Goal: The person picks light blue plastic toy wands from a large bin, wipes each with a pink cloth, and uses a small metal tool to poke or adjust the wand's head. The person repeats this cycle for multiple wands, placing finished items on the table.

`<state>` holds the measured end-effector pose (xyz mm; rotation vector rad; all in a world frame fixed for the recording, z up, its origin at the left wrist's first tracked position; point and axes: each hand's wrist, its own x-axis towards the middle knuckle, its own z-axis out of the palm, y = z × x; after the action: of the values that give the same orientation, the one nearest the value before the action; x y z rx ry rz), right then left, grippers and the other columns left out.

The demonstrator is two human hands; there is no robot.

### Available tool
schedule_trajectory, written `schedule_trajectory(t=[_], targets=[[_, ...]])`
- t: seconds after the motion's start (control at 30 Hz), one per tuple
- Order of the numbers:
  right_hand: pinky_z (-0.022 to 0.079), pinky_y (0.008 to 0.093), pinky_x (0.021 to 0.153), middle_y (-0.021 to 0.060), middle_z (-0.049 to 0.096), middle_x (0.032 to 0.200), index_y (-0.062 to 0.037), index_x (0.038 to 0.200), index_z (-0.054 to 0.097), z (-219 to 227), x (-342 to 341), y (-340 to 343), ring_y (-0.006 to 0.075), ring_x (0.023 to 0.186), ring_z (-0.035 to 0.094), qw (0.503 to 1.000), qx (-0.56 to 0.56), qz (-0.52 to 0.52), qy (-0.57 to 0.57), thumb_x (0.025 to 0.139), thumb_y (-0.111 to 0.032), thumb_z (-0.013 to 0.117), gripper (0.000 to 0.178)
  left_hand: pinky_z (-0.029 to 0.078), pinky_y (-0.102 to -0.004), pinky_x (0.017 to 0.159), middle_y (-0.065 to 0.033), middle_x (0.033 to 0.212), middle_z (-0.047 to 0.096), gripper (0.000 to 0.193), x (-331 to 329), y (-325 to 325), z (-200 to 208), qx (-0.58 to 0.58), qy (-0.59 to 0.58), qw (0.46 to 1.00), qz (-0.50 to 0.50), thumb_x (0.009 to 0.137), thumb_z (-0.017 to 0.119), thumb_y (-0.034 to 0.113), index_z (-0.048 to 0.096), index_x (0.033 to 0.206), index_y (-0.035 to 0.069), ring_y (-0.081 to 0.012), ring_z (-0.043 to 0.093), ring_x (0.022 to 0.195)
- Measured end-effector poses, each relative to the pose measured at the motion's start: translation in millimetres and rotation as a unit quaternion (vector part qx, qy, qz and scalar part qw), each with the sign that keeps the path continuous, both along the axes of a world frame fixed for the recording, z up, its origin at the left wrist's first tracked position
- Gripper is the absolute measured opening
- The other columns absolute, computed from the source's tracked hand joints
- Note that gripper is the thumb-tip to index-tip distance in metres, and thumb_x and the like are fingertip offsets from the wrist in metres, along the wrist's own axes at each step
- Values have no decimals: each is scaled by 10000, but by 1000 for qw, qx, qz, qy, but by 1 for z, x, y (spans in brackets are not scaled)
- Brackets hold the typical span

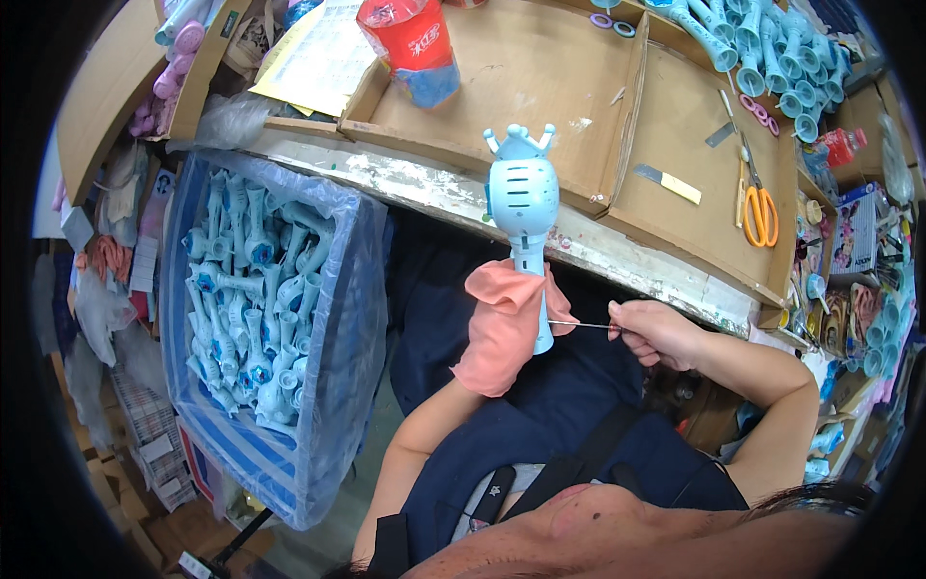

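A light-blue crown-topped plastic toy (525, 198) with slots in its round head and a flared handle stands nearly upright in front of me. My left hand is hidden under a coral cloth (502, 323) that wraps around the handle, and through it the hand grips the toy. The flared handle end shows below the cloth. Pinched in the closed fingers of my right hand (661, 335) is a thin metal rod (584, 325), which lies level. Its far tip is at the handle, next to the cloth; whether it touches or enters the handle I cannot tell.
At left stands a plastic-lined blue crate (333, 280) full of similar toys. Cardboard trays (526, 72) cover the bench, holding a red container (410, 43), orange-handled scissors (760, 214) and a blade tool (667, 183). More light-blue parts (786, 68) pile up at the far right.
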<state>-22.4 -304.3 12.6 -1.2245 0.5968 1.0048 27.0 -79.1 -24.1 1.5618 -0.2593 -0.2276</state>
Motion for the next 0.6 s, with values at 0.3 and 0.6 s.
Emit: schedule_trajectory(t=[0.3,0.6], targets=[[478,337,483,36,508,666,-66,875,638,3,-1,-13,214,567,575,495,-363,297,-731,834,-249,779,235,469,-311,841,-11,739,600,126,-2,2,8,-64,236,970,-11,977,558,49,458,1000,122,-152,568,770],[361,281,438,8,467,624,-52,891,633,-9,-9,-1,152,491,454,900,-165,113,-388,964,-278,682,243,516,-248,597,-36,704,586,184,1,8,-18,-82,177,980,-48,1030,560,198,513,988,25,-144,659,571]])
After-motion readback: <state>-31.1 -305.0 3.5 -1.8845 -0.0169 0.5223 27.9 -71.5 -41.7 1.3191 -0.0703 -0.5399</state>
